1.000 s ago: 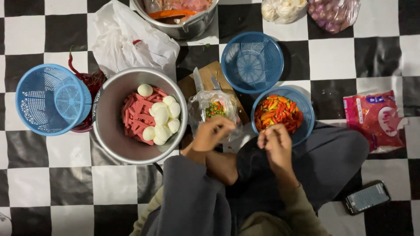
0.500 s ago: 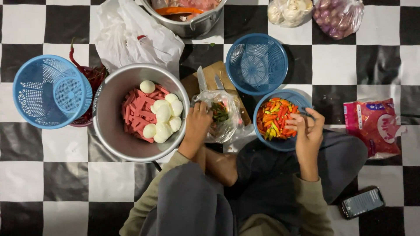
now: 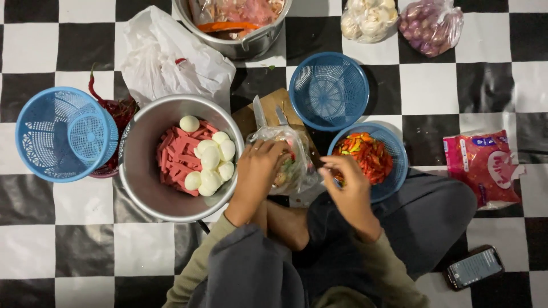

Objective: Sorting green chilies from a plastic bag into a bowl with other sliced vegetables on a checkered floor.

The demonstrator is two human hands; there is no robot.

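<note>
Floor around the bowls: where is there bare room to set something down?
Bare tiles lie below the left basket, left of the metal bowl, and between the right-hand basket and the pink packet. It is crowded around the left hand, right hand and plastic bag.

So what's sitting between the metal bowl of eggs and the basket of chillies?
In the head view, a clear plastic bag, with the left hand on it.

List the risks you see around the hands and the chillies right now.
1. Two knives lie on the board beside the clear bag that the left hand holds; a reach there might meet a blade.
2. The right hand works bare over the basket of chillies; burning skin seems likely.
</note>
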